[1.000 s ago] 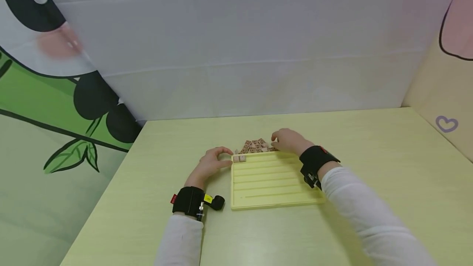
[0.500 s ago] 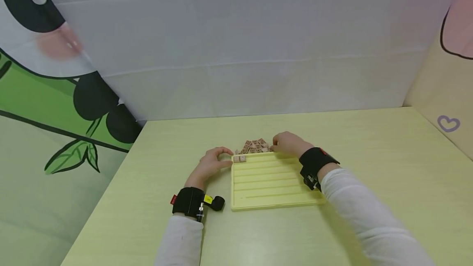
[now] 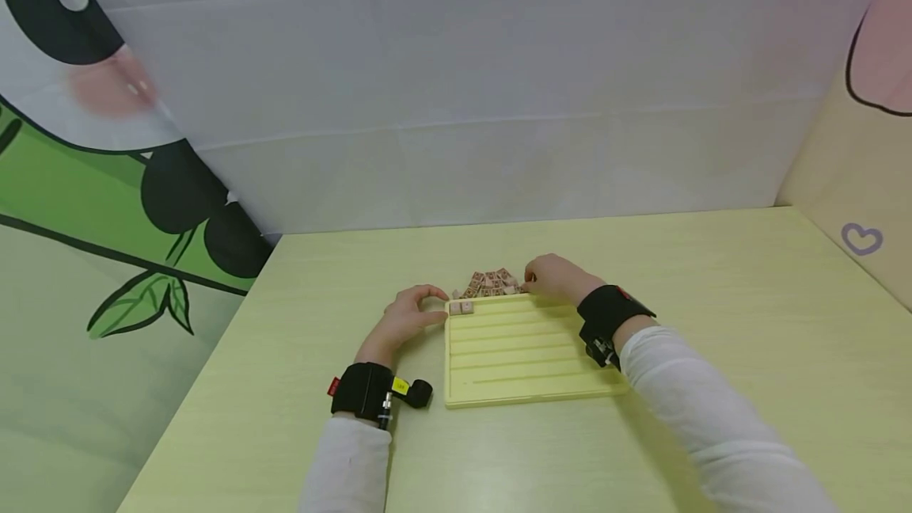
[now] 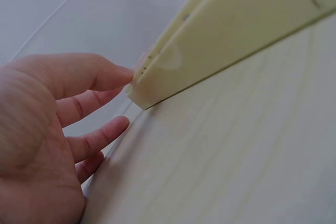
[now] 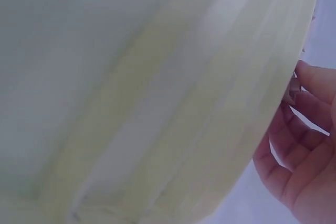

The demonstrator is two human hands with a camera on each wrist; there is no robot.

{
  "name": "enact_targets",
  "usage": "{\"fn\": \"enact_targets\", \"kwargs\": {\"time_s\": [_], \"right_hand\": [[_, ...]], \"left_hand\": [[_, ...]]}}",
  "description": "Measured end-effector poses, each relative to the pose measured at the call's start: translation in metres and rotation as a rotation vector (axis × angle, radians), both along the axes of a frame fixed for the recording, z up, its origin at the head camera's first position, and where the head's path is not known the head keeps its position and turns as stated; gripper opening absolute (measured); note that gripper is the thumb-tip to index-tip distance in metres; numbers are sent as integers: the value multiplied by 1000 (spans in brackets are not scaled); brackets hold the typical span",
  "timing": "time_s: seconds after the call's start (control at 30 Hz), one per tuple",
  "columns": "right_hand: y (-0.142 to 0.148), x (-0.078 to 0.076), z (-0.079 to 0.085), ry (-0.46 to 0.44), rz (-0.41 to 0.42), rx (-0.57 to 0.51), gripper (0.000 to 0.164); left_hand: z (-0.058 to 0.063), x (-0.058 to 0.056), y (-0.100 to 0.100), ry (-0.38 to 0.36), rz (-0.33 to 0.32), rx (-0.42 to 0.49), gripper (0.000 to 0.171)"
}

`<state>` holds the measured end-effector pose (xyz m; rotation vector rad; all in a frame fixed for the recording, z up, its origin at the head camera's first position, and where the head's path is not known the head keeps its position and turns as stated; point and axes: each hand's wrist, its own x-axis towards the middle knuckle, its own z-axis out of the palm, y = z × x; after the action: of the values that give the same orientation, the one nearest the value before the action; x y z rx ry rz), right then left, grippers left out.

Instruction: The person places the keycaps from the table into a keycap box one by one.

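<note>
In the head view a pale yellow ridged tray [image 3: 527, 349] lies on the table. Two small wooden tiles [image 3: 461, 308] sit side by side in its top left corner. My left hand [image 3: 408, 319] holds that corner with thumb and forefinger, the other fingers loose in the left wrist view. Beyond the far edge lies a heap of small wooden tiles [image 3: 490, 283] with dark markings, too small to read. My right hand [image 3: 559, 277] is at the heap's right end. In the right wrist view it pinches a wooden tile [image 5: 291, 92] between thumb and fingers, partly hidden by the tray's edge.
The light wood-toned table [image 3: 720, 323] reaches back to a white sheet wall [image 3: 499, 101]. A printed panel [image 3: 93, 252] borders the left side and a beige panel [image 3: 855, 180] the right. Each wrist wears a black strap [image 3: 363, 390] with a small camera.
My right hand has come slightly down and closed its fingertips at the heap's right end. The left hand and the tray have stayed in place.
</note>
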<state>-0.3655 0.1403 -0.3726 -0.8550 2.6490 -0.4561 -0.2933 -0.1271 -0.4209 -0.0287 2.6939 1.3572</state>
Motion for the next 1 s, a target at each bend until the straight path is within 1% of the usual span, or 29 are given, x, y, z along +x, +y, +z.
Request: {"fn": "enact_targets", "kwargs": {"time_s": [0.17,0.37,0.43,0.5,0.57,0.6,0.67,0.73,1.0], "right_hand": [[1,1,4,45,25,-61,14],[4,-1,5,51,26,-120,17],[4,-1,4,66,40,-131,17],[4,0,5,65,38,-127,14],[2,1,5,62,38,-131,6],[1,2,5,66,39,-137,7],[-1,3,6,63,29,-139,17],[-2,4,6,75,27,-151,23],[-3,6,9,41,-12,-182,28]], "left_hand": [[-1,1,0,3,-2,6,27],[1,2,0,2,2,8,26],[1,2,0,0,2,10,26],[2,3,0,0,1,9,25],[3,3,0,-1,0,10,25],[3,3,-1,-2,0,12,25],[2,3,-1,-2,1,10,25],[2,3,-2,2,0,7,25],[2,2,-2,0,3,11,25]]}}
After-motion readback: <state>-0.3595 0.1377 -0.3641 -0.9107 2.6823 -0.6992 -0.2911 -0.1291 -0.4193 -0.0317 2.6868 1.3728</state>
